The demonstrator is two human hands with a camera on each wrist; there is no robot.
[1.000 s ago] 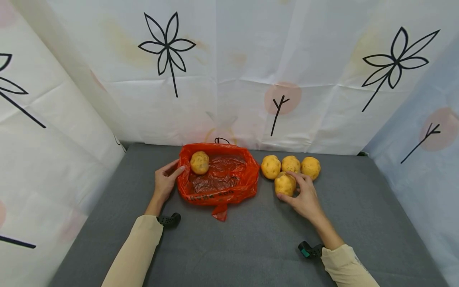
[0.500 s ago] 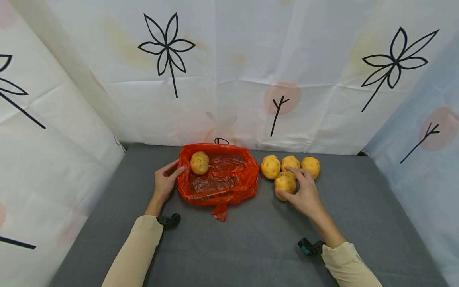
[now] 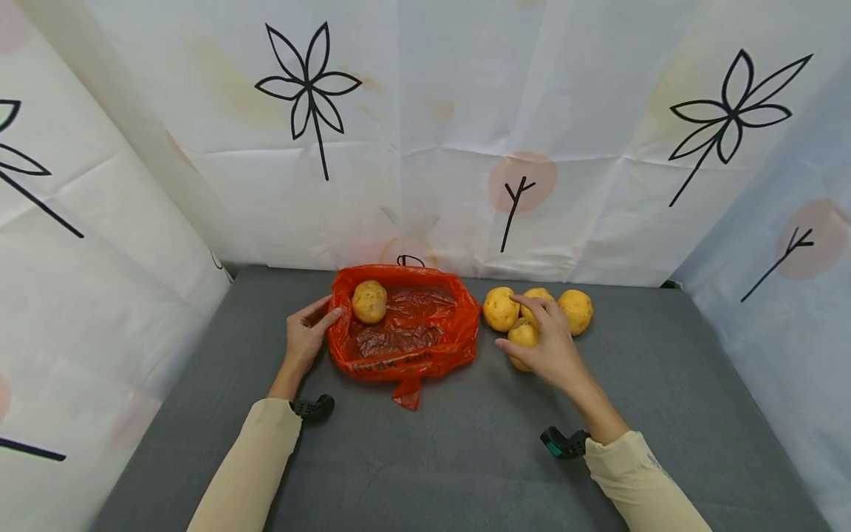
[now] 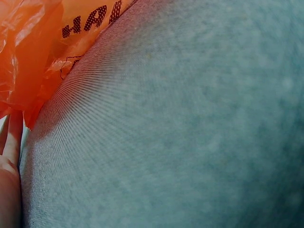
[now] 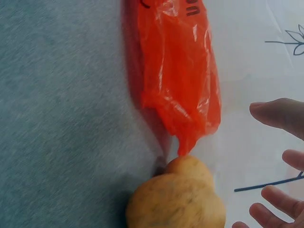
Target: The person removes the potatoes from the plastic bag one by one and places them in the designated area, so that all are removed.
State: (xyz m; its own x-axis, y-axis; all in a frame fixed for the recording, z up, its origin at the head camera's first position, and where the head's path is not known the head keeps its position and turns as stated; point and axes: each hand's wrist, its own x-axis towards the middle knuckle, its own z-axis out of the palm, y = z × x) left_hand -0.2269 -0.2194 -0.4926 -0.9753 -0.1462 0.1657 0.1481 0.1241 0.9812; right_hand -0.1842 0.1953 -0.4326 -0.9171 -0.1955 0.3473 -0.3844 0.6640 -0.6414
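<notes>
A red plastic bag [image 3: 399, 367] sits mouth up at the back of the table, with one potato [image 3: 368, 301] inside at its left end. My left hand [image 3: 306, 336] holds the bag's left edge, its thumb lapping over the rim; the left wrist view catches part of the fingers beside the bag. Over the group right of the bag, my right hand [image 3: 548, 351] hovers with fingers spread and nothing in its grasp. It partly covers the nearest potato [image 3: 521, 334] and the back middle potato [image 3: 537, 293]. In the right wrist view, its fingers [image 5: 282, 114] are apart from the potatoes.
A left potato [image 3: 500, 309] lies close to the bag's right end, and a right potato [image 3: 575, 310] ends the back row. Grey cloth covers the table [image 3: 412, 465]. A white patterned curtain [image 3: 425, 148] stands right behind the bag.
My right hand has let go of the nearest potato and shifted left over it, fingers spreading. That potato stays on the table. The left hand and the bag have not moved.
</notes>
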